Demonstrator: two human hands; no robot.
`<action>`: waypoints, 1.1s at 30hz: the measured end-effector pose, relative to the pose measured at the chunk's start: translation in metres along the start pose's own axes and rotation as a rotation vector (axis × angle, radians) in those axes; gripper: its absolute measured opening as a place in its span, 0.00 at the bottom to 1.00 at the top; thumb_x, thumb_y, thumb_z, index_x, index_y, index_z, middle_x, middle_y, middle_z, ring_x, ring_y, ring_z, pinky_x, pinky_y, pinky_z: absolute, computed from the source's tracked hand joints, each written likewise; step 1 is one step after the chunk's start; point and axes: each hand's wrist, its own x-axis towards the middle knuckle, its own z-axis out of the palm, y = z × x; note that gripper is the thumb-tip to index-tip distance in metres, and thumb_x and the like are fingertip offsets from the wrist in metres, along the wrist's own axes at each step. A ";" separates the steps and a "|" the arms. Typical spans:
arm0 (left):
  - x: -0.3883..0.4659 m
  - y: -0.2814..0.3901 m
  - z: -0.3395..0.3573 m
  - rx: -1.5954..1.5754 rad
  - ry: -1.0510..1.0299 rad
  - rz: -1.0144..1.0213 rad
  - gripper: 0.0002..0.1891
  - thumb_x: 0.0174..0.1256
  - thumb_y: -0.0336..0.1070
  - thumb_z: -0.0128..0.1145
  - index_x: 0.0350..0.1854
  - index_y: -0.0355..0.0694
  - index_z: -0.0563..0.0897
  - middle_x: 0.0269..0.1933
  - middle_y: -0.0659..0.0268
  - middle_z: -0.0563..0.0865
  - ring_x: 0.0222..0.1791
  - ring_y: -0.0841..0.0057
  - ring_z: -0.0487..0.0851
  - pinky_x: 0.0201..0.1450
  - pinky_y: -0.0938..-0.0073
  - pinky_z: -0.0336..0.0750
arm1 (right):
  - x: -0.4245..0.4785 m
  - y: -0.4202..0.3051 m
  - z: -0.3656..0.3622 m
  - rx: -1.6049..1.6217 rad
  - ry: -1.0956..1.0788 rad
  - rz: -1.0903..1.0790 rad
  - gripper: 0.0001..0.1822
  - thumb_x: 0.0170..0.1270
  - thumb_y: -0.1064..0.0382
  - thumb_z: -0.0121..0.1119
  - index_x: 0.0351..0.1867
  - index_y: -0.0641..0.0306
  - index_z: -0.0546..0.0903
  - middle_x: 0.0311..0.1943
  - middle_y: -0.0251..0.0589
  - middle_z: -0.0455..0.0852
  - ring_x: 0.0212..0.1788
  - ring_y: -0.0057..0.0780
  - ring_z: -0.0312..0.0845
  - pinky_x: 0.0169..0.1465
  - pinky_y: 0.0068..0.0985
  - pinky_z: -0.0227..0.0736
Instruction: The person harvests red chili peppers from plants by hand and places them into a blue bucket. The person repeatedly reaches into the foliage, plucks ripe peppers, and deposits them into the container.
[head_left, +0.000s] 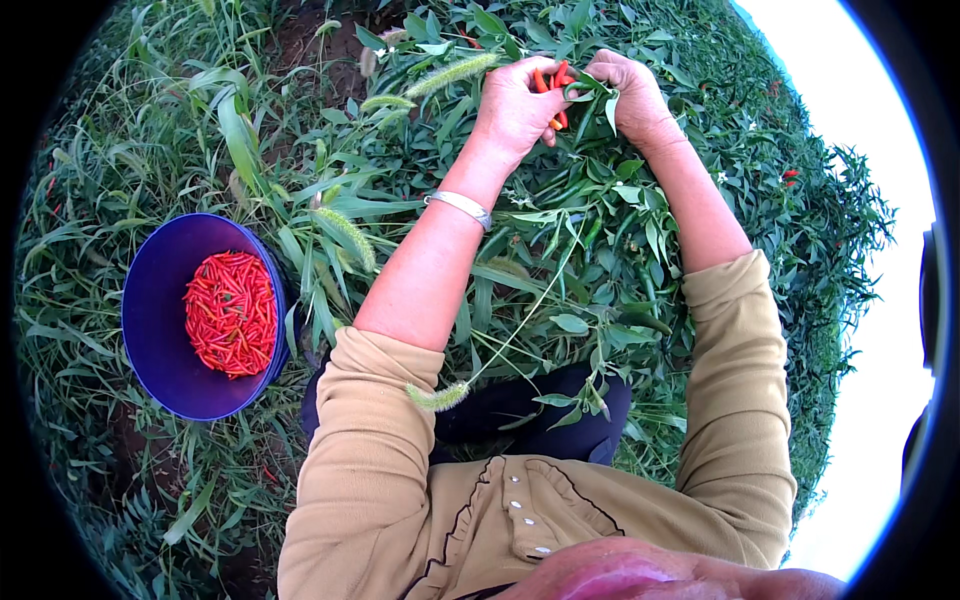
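Note:
Several red chilli peppers (561, 77) are gathered in my left hand (517, 105), some orange-tinted, their tips poking out between thumb and fingers. Close on its right, my right hand (628, 94) has its fingers bent in at the leaves and stems of a chilli plant (600, 124). Foliage and the hand itself hide what those fingertips touch. Green chillies (562, 191) hang among the leaves just below both hands. To the left, a blue-purple bucket (154, 315) stands tilted in my view, with a heap of picked red chillies (231, 313) at its bottom.
Grass with bristly foxtail heads (346, 232) grows between the bucket and the plants. One long foxtail stalk (439, 396) leans across my lap. Dense chilli plants (780, 217) with a few red fruits continue to the right. Bare soil (315, 52) shows at the top left.

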 end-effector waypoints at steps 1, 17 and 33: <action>0.000 0.001 0.003 0.090 0.029 0.027 0.13 0.54 0.27 0.60 0.43 0.35 0.78 0.25 0.69 0.78 0.14 0.88 0.73 0.14 0.88 0.69 | 0.000 0.006 0.000 0.091 0.001 0.030 0.14 0.36 0.76 0.61 0.31 0.63 0.81 0.27 0.38 0.78 0.33 0.33 0.76 0.39 0.20 0.70; -0.005 -0.005 -0.036 -0.388 -0.122 -0.261 0.06 0.54 0.26 0.60 0.32 0.36 0.77 0.25 0.65 0.80 0.09 0.90 0.67 0.11 0.86 0.64 | -0.003 -0.008 -0.023 0.213 0.142 0.201 0.13 0.50 0.62 0.64 0.37 0.66 0.82 0.29 0.35 0.82 0.32 0.22 0.73 0.41 0.21 0.68; 0.006 0.019 -0.013 -0.253 0.156 0.115 0.08 0.54 0.28 0.63 0.34 0.31 0.80 0.28 0.63 0.82 0.12 0.87 0.68 0.12 0.86 0.66 | -0.004 -0.020 -0.010 -0.072 0.234 -0.081 0.13 0.49 0.66 0.65 0.39 0.60 0.81 0.33 0.38 0.84 0.34 0.31 0.79 0.43 0.23 0.73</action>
